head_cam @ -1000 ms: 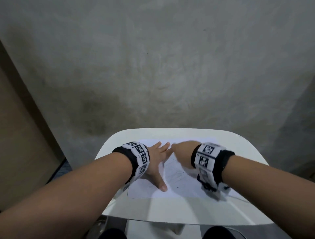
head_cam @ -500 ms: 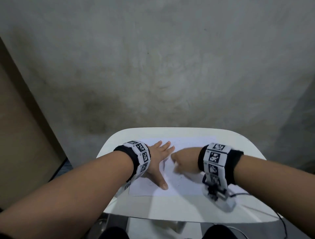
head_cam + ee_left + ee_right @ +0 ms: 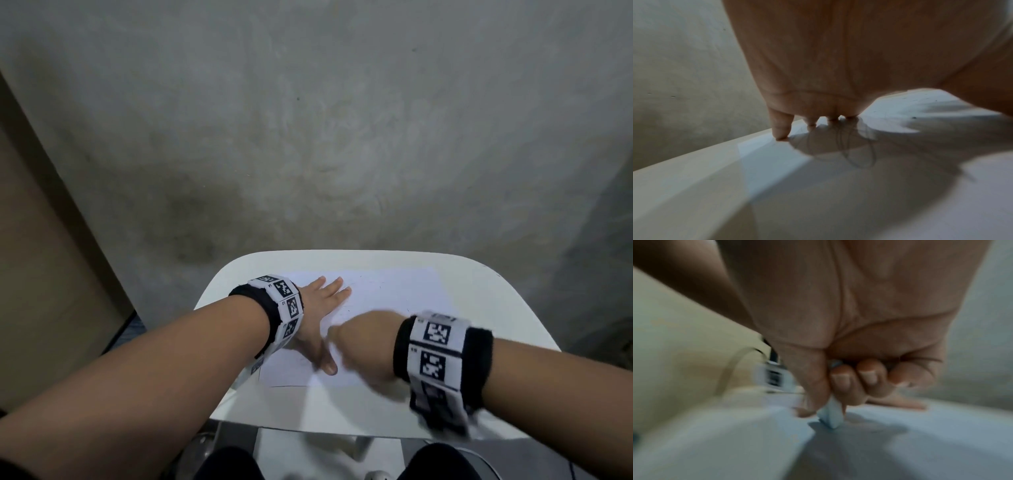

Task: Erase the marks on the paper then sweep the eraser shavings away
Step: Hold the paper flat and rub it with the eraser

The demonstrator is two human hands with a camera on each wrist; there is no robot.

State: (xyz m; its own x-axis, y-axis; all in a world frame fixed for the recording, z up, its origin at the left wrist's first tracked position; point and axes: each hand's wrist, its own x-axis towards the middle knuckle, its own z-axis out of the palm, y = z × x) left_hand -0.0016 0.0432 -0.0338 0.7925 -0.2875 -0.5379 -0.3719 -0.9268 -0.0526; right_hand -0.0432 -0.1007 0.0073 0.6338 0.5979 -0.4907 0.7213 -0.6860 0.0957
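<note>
A white sheet of paper (image 3: 394, 294) with faint pencil marks lies on a small white table (image 3: 342, 407). My left hand (image 3: 318, 308) lies flat on the sheet's left part, fingers spread and straight, pressing it down; the left wrist view shows the fingertips (image 3: 780, 131) on the paper (image 3: 777, 162) near looping pencil lines (image 3: 855, 149). My right hand (image 3: 363, 346), blurred, is over the sheet's near middle. In the right wrist view its thumb and curled fingers (image 3: 840, 382) pinch a pale blue-white eraser (image 3: 831, 415), whose tip touches the paper (image 3: 900, 443).
A grey concrete wall (image 3: 308, 137) rises right behind the table. A brown panel (image 3: 34, 274) stands at the left. The table's near edge (image 3: 308, 428) sits just above my dark-clothed knees (image 3: 226, 462). Small dark specks (image 3: 914, 117) lie on the far part of the sheet.
My right hand has moved toward me and down the sheet with the eraser, from beside my left fingertips to near the left thumb. The left hand has stayed flat on the paper.
</note>
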